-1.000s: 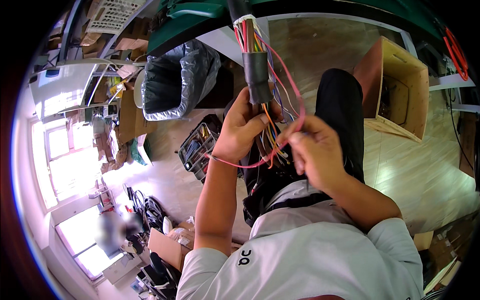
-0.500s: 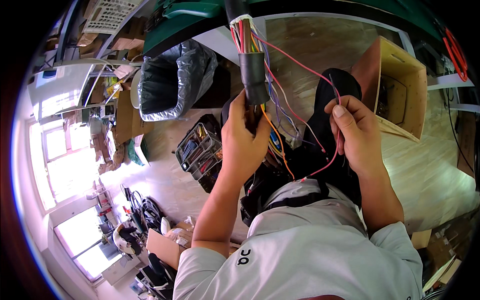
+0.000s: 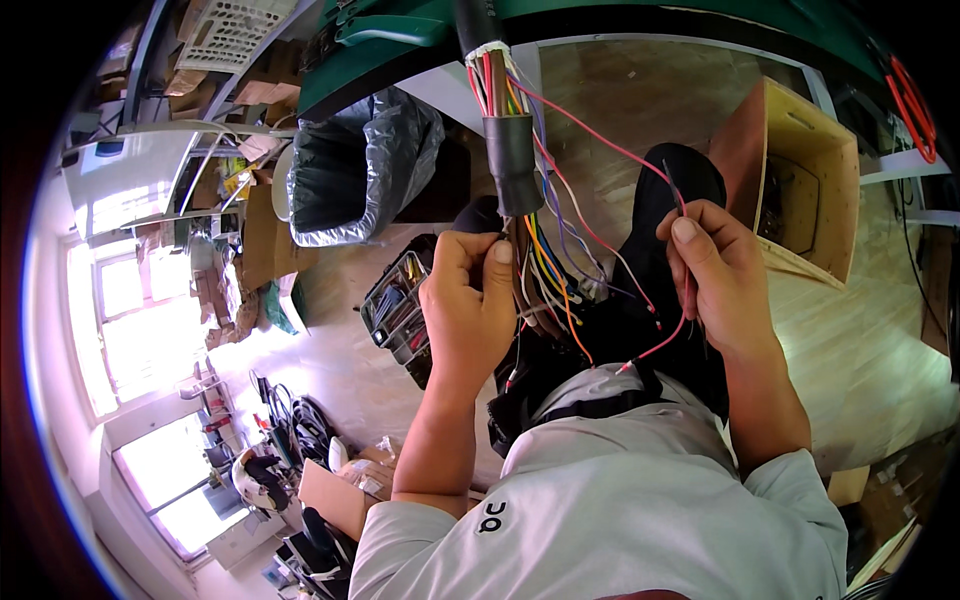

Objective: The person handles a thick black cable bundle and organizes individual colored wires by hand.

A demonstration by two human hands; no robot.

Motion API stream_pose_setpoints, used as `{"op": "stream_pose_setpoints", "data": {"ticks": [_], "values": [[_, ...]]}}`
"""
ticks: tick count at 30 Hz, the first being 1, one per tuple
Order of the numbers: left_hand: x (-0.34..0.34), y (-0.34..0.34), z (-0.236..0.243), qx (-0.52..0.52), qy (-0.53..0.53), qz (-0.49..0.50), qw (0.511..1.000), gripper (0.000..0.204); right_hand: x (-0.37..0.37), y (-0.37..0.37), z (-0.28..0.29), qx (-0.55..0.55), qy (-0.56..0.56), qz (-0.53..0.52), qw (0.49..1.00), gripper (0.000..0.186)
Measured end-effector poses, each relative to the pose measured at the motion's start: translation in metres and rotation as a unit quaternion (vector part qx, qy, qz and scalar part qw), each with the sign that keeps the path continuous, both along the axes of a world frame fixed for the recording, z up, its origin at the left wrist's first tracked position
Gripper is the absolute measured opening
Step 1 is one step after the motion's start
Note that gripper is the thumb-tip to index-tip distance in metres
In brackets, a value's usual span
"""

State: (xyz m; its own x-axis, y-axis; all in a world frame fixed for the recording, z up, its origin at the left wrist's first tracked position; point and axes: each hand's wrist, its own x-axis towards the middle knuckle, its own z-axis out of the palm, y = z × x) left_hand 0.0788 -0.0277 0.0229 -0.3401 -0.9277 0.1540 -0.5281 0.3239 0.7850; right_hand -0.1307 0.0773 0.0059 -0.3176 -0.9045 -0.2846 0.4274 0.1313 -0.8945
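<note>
A thick black cable [image 3: 478,22] hangs from the top, its outer jacket cut back to bare many coloured wires. Around the bundle sits a black heat-shrink sleeve [image 3: 512,165], with wire ends [image 3: 560,290] fanning out beneath it. Just under the sleeve, my left hand [image 3: 465,310] is closed in a pinch; a small dark thing at its fingertips is too small to name. My right hand [image 3: 722,270] pinches a long red wire [image 3: 610,143] pulled out to the right. That wire's tipped end hangs over my lap. A thin dark piece shows along it above my fingers.
A green-topped bench [image 3: 620,22] crosses the top. Below it stand a lined bin [image 3: 365,170] on the left and an open wooden box [image 3: 815,180] on the right. A tool tray [image 3: 395,305] rests on the floor beside my left arm.
My left hand has come off the sleeve and moved slightly down and left, its fingers now pinched below it. My right hand keeps hold of the red wire, nearly in place.
</note>
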Motion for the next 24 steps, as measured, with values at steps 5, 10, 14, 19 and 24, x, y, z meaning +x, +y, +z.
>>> {"op": "stream_pose_setpoints", "data": {"ticks": [5,10,14,19,24], "values": [[-0.010,0.007,0.002,0.050,-0.039,0.023,0.998,0.029,0.001,0.006,-0.001,0.033,-0.031,0.061,0.997,0.024],[-0.020,0.007,0.003,-0.027,-0.120,0.035,0.992,0.035,0.003,0.007,-0.007,0.057,-0.015,0.102,0.993,0.023],[-0.008,0.001,0.001,-0.035,-0.062,0.002,0.997,0.021,-0.002,0.006,-0.007,0.082,0.007,0.104,0.991,0.022],[-0.010,0.004,0.009,0.003,-0.110,-0.001,0.994,0.014,-0.004,0.005,-0.011,0.078,-0.006,0.079,0.994,0.022],[-0.007,0.001,0.007,-0.164,-0.137,-0.015,0.977,0.008,-0.002,0.003,-0.010,0.085,0.006,0.050,0.995,0.021]]}}
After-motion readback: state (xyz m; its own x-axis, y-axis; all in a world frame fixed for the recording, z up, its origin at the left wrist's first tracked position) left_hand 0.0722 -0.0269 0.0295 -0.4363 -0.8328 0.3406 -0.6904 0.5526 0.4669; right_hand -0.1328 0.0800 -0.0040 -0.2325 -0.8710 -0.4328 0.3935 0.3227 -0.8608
